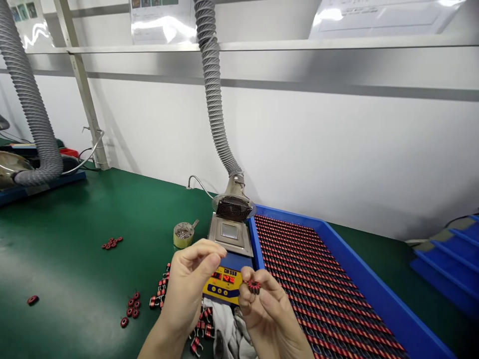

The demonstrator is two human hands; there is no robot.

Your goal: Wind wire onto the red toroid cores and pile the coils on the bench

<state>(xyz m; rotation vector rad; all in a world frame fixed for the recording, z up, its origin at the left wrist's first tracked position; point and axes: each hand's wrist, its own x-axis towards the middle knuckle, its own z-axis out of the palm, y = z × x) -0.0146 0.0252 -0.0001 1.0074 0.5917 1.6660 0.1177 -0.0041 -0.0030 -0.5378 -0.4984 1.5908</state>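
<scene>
Holding: your right hand grips a red-and-black wire-wound toroid coil between thumb and fingertips, raised in the air just beside the control panel.

Left hand: your left hand is to the left of the coil, well clenched, with the thumb pressed over the curled fingers; you cannot tell whether they pinch anything.

Station: a steel-topped heating station with a yellow control panel and red digits sits directly ahead of your hands, below a round metal fan head on a grey ribbed extraction hose.

Tray: a shallow blue plastic tray packed with rows of red-and-black coils lies to your right.

Mat: a green work mat carries small clusters of dark red coils and a lone coil to your left, plus coils with bent metal leads beside your left hand.

Nearby: a crumpled white cloth lies under your hands, and a yellow-taped round tin stands left of the station.
</scene>
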